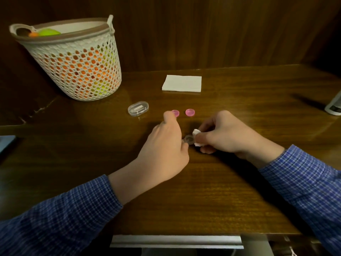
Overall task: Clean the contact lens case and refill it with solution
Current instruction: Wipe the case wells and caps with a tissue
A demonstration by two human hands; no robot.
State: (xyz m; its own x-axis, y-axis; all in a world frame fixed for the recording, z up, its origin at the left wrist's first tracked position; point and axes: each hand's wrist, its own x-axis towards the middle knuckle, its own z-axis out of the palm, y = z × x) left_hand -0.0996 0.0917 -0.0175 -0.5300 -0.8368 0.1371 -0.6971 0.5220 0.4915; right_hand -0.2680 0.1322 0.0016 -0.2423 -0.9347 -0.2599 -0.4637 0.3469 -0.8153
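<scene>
At frame centre: your two hands meet over the wooden desk (pixel 239 108), just below the middle of the picture.
Left hand: your left hand (pixel 166 145) comes in from the lower left, fingers curled, pinching the clear contact lens case (pixel 188 139) at its left end; the index finger lifts toward the upper edge of the hand, in front of one pink cap.
Right hand: your right hand (pixel 225 135) comes in from the lower right, fingers curled around a small wad of white tissue (pixel 196 134), which touches the right side of the case.
Case: one round well faces up between your hands; the rest is hidden by fingers and tissue, and you cannot tell whether it rests on the desk or is held just above it.
Caps: two pink caps (pixel 190 112) lie side by side on the desk just above your hands, apart from each other; the left one is partly hidden behind your left index finger.
Clear box: a small clear oval box (pixel 138 108) lies left of the caps, its contents too blurred to tell.
Napkin: a folded white napkin (pixel 182 83) lies flat, above centre.
Basket: a white perforated basket (pixel 73 58) stands at upper left, orange and yellow-green things showing through its holes.
Sleeves: blue checked sleeves (pixel 55 218) cover both your forearms in the lower corners.
Right edge: a white-and-grey object (pixel 335 105) is cut off by the frame.
</scene>
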